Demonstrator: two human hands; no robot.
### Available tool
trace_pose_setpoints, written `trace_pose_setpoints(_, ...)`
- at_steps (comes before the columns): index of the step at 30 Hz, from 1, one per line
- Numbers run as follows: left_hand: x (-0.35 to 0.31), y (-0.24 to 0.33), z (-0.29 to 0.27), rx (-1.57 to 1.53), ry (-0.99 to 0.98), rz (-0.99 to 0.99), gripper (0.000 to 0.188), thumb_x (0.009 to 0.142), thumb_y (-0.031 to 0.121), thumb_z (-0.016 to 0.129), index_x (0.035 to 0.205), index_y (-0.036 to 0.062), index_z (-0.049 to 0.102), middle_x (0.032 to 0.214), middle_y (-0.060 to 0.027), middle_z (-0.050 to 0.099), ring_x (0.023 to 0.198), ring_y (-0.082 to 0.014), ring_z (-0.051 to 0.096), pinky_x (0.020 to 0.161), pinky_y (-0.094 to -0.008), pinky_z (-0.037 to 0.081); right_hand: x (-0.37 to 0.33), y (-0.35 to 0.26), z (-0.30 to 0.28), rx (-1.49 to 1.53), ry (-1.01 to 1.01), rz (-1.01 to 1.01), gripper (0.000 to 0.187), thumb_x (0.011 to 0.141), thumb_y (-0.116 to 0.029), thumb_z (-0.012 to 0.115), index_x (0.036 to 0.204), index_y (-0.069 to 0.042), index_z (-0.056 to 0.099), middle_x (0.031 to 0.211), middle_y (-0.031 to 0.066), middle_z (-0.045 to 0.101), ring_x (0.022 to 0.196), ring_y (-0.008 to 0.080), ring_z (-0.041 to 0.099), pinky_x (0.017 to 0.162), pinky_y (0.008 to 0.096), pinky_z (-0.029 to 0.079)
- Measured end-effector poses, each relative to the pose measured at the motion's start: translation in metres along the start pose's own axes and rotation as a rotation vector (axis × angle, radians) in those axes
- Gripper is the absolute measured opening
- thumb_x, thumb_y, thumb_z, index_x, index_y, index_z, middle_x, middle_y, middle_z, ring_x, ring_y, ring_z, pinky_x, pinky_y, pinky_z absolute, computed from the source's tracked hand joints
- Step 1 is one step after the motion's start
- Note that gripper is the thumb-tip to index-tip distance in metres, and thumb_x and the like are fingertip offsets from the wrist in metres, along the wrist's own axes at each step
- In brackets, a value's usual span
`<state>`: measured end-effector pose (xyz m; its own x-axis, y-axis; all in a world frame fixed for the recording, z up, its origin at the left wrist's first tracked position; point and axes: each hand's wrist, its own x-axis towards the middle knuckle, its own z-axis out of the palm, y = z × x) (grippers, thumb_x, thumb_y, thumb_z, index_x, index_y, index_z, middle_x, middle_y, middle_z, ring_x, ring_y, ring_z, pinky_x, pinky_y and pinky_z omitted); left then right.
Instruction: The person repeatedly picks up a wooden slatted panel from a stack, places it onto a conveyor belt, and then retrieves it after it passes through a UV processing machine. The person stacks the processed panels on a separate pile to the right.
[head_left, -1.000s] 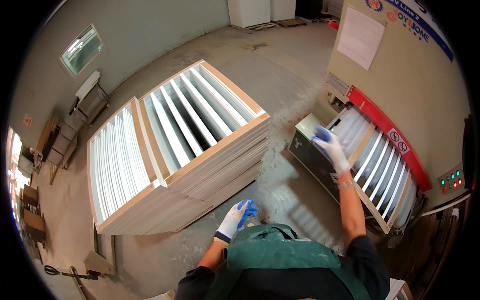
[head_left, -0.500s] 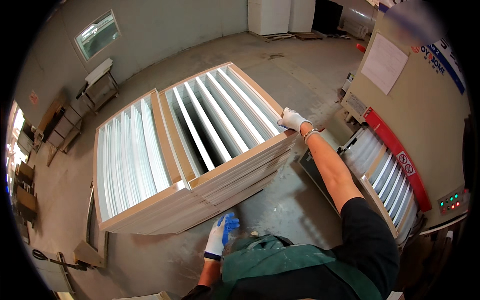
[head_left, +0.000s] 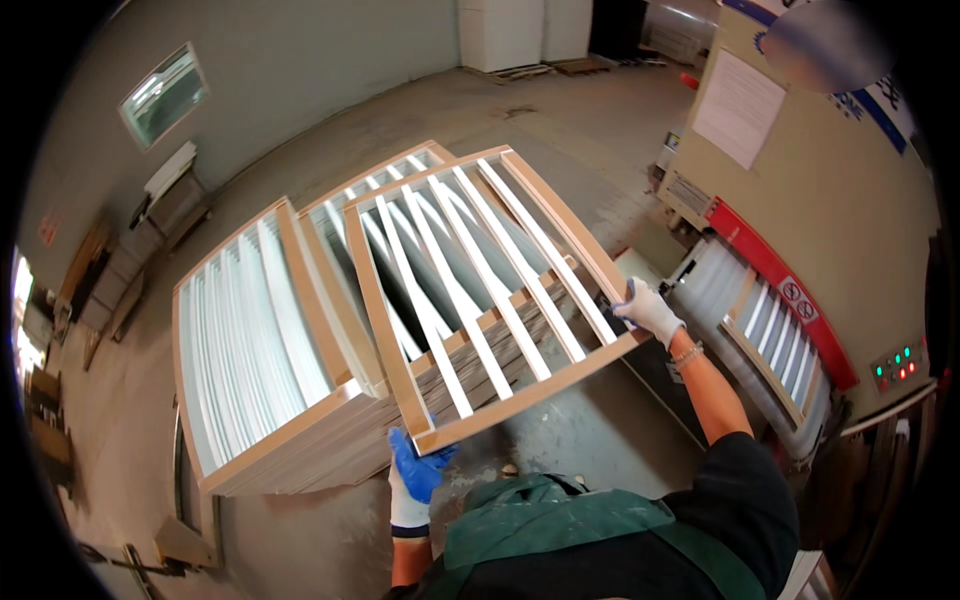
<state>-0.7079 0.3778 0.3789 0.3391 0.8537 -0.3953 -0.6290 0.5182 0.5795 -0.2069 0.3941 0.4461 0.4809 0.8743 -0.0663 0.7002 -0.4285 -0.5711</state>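
Note:
A slatted frame (head_left: 540,395) with brown edges and white slats is raised and tilted over the right-hand stack of like frames (head_left: 455,375). My right hand (head_left: 652,310), in a white glove, is closed on its right near corner. At the left near corner, my left hand (head_left: 415,475), in a white glove with a blue palm, grips the frame from below, its fingers partly hidden by the corner. Close by on the left stands another stack of slatted frames (head_left: 290,450), its slats packed in close rows.
To the right, a beige machine (head_left: 830,200) has a red bar (head_left: 775,290) and lit buttons (head_left: 897,367). Another slatted frame (head_left: 800,408) lies at its opening. Side tables (head_left: 175,175) stand along the left wall; tall white blocks (head_left: 500,35) sit on pallets at the back.
The top frame has come off the right-hand stack and moved toward me, tilted. My right hand moved nearer with it. My left hand, free before, has taken hold of its near left corner.

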Motion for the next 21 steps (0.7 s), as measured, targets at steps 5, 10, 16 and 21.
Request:
trace_pose_setpoints(5, -0.044, 0.000, 0.055, 0.765, 0.008, 0.057, 0.049, 0.107, 0.046, 0.047, 0.113, -0.0011, 0.060, 0.092, -0.0116, 0.068, 0.084, -0.0184, 0.064, 0.080, -0.0316, 0.051, -0.096, 0.077, -0.035, 0.374, -0.177, 0.224, 0.029, 0.070, -0.014, 0.085, 0.089, 0.001, 0.068, 0.066, 0.0023, 0.062, 0.058, 0.0107, 0.056, 0.057, 0.0305, 0.050)
trace_pose_setpoints(10, -0.051, -0.017, 0.088, 0.998, -0.123, 0.015, 0.047, 0.106, 0.044, 0.050, 0.105, -0.0012, 0.060, 0.086, -0.0105, 0.066, 0.079, -0.0167, 0.062, 0.074, -0.0312, 0.049, -0.220, 0.121, -0.045, 0.326, 0.165, 0.302, 0.023, 0.072, -0.010, 0.081, 0.078, 0.001, 0.062, 0.058, 0.0070, 0.061, 0.048, 0.0136, 0.059, 0.047, 0.0302, 0.046)
trace_pose_setpoints(16, -0.011, -0.051, 0.135, 1.057, -0.481, -0.113, 0.043, 0.105, 0.042, 0.054, 0.109, -0.0007, 0.060, 0.084, -0.0087, 0.065, 0.077, -0.0161, 0.063, 0.072, -0.0293, 0.050, -0.359, 0.162, -0.032, 0.415, 0.441, 0.578, 0.031, 0.070, -0.013, 0.081, 0.089, 0.004, 0.065, 0.065, 0.0090, 0.064, 0.053, 0.0163, 0.063, 0.052, 0.0326, 0.052)
trace_pose_setpoints(21, 0.017, -0.114, 0.172, 1.118, -0.752, -0.145, 0.039, 0.104, 0.036, 0.056, 0.106, -0.0012, 0.064, 0.082, -0.0051, 0.065, 0.071, -0.0104, 0.059, 0.065, -0.0263, 0.047, -0.453, 0.184, -0.020, 0.531, 0.664, 0.826, 0.027, 0.071, -0.009, 0.080, 0.090, 0.004, 0.066, 0.068, 0.0098, 0.065, 0.053, 0.0172, 0.064, 0.050, 0.0323, 0.051)
